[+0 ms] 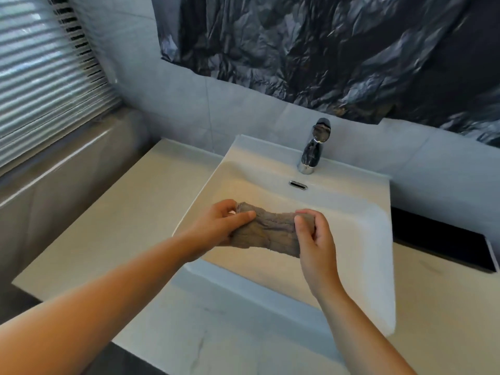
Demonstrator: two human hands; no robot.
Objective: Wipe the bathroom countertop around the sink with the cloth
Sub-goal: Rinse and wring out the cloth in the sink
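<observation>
Pinching fingers (244,215) of the left hand (216,226) curled round one end of the grey-brown cloth (266,234), thumb on top; right hand (313,239) gripped the other end, thumb and fingers closed on the bunched fabric. Cloth was stretched between both hands, held up over the white sink (359,234) basin, not touching the countertop (113,234). Both bare forearms reached in from the near edge. Chrome faucet (313,147) stood at the back rim, overflow slot (298,184) below it. Pale countertop ran left and front of sink; a dark panel (438,244) lay to the right. Blinds (40,77) hung at left, crumpled black plastic sheet (324,44) covered the wall above
</observation>
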